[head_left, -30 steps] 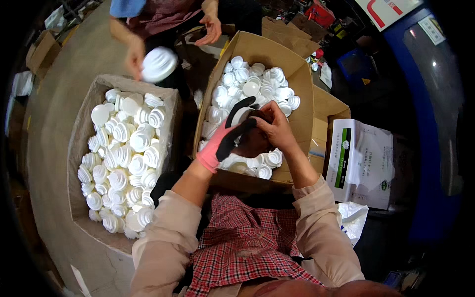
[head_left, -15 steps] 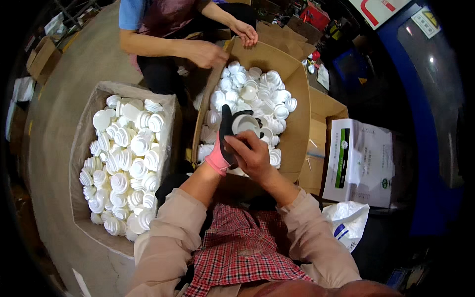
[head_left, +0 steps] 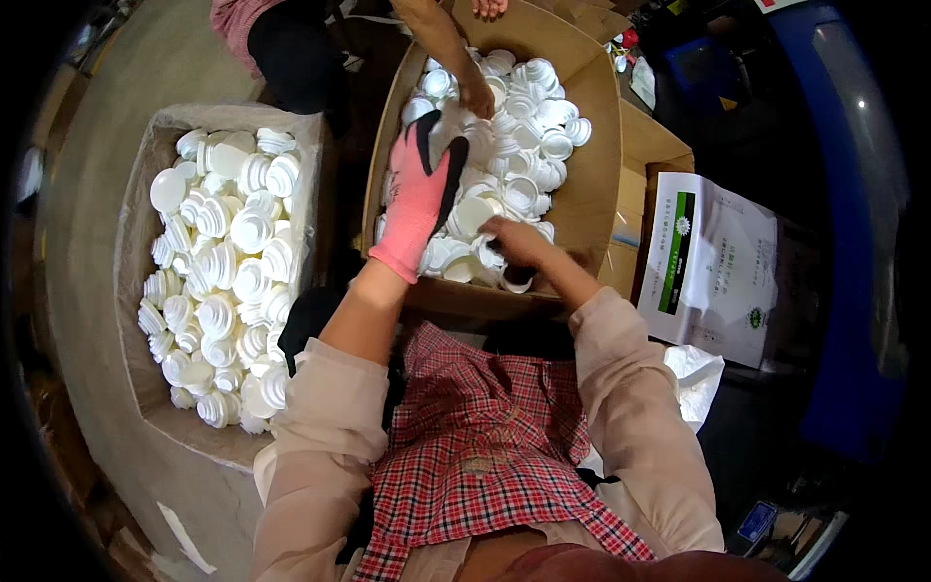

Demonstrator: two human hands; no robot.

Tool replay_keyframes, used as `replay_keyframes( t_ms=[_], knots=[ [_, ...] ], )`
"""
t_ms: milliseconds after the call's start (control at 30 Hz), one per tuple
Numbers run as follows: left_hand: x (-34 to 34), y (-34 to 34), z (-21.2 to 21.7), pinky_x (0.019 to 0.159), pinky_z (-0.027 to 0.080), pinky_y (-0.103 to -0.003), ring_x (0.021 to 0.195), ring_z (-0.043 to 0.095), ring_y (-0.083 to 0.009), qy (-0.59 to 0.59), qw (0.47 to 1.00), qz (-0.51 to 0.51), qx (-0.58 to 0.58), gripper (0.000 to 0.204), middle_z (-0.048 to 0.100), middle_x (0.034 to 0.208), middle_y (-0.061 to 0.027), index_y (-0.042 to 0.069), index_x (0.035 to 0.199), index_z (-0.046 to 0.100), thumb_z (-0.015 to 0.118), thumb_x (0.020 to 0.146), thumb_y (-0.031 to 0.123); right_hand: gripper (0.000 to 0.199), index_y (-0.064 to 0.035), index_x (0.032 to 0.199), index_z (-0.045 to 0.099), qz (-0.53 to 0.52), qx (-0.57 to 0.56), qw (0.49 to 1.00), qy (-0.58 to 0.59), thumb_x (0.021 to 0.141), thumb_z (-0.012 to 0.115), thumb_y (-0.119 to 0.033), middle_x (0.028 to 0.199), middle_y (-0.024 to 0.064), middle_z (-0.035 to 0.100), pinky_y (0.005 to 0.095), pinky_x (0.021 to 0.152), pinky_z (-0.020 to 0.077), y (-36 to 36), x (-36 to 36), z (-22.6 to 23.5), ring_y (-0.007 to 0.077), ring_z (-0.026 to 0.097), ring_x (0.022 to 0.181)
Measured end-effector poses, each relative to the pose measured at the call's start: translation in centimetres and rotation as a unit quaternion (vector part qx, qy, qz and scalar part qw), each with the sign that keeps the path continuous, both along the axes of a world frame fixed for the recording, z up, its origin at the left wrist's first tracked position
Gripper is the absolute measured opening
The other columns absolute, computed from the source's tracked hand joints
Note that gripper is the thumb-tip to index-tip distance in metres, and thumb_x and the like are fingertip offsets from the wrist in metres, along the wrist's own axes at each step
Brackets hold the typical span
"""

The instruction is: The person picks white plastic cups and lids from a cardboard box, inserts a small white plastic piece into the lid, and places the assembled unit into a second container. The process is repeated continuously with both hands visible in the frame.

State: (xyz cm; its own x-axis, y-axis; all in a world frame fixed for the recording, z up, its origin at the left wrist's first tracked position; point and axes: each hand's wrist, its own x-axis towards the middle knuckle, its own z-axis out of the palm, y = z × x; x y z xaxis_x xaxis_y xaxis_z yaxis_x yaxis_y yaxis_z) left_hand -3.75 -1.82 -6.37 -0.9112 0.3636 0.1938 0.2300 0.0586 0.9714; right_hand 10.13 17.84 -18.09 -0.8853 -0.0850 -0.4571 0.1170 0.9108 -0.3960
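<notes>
My left hand (head_left: 419, 199), in a pink glove with a black palm, reaches into a cardboard box (head_left: 592, 194) full of white plastic caps (head_left: 529, 145). Its fingers rest on the pile, and a grip cannot be made out. My bare right hand (head_left: 516, 242) is lower in the same box, near its front wall. Its fingertips pinch a white cap (head_left: 477, 215) on the pile. Both my forearms come up from a beige-sleeved top over a red checked cloth.
Another person's bare hand (head_left: 475, 97) reaches into the same box from the far side. A second box (head_left: 145, 320) at my left holds several ribbed white caps. At the right lie a printed white bag (head_left: 713, 267), a crumpled plastic bag (head_left: 693, 373) and a blue wall.
My hands were together above the box; now they are apart and down on the caps, the left further in. The other person's hand has come into the box.
</notes>
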Motion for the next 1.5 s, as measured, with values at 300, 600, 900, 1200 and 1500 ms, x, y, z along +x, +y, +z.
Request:
replay_keyframes(
  t_ms=[300,600,900,1200,1500],
  knots=[
    [0.1,-0.8,0.8,0.085,0.047,-0.032,0.096,0.063,-0.0258,-0.11,0.991,-0.073,0.033,0.034,0.066,0.105,-0.0154,-0.001,0.113,0.059,0.063,0.091,0.025,0.027,-0.0047,0.102,0.066,-0.082,-0.106,0.989,0.055,0.079,0.066,-0.018,0.095,0.0191,0.068,0.0435,0.08,0.0501,-0.9,-2.0,-3.8,0.0355,0.065,0.089],
    [2.0,-0.8,2.9,0.096,0.042,-0.026,0.113,0.05,-0.0112,-0.181,0.903,-0.351,0.171,0.043,0.053,0.129,-0.0038,0.001,0.138,0.044,0.051,0.099,0.018,0.03,-0.0031,0.11,0.057,-0.173,-0.212,0.906,0.323,0.081,0.065,-0.005,0.101,0.0171,0.066,0.0354,0.084,0.0499,-3.4,-3.6,18.9,0.0342,0.065,0.096],
    [0.6,-1.0,0.4,0.089,0.05,-0.034,0.106,0.06,-0.0203,-0.408,0.703,-0.36,0.459,0.043,0.061,0.116,-0.0115,0.004,0.127,0.052,0.045,0.101,0.037,0.024,-0.0051,0.098,0.058,-0.069,-0.08,0.881,0.462,0.076,0.066,0.001,0.092,0.0145,0.051,0.0398,0.073,0.0489,-6.4,-2.8,17.9,0.035,0.058,0.084],
    [3.1,0.6,-7.6,0.092,0.045,-0.032,0.103,0.055,-0.0179,-0.291,0.874,-0.248,0.299,0.051,0.055,0.12,-0.0098,0.006,0.143,0.034,0.049,0.098,0.027,0.017,-0.0092,0.094,0.056,-0.053,0.014,0.79,0.61,0.08,0.066,-0.012,0.081,0.0096,0.05,0.0408,0.052,0.0462,-10.6,-5.1,19.1,0.0299,0.058,0.066],
    [-0.2,-1.7,2.2,0.096,0.043,-0.064,0.115,0.053,-0.0426,-0.453,0.758,-0.212,0.419,0.068,0.053,0.119,-0.0194,0.008,0.129,0.044,0.039,0.092,0.065,0.028,-0.0033,0.103,0.048,-0.382,0.015,0.813,0.44,0.1,0.043,-0.03,0.087,0.0254,0.064,0.0513,0.069,0.0456,2.9,3.6,24.8,0.0477,0.06,0.081]
  ],
)
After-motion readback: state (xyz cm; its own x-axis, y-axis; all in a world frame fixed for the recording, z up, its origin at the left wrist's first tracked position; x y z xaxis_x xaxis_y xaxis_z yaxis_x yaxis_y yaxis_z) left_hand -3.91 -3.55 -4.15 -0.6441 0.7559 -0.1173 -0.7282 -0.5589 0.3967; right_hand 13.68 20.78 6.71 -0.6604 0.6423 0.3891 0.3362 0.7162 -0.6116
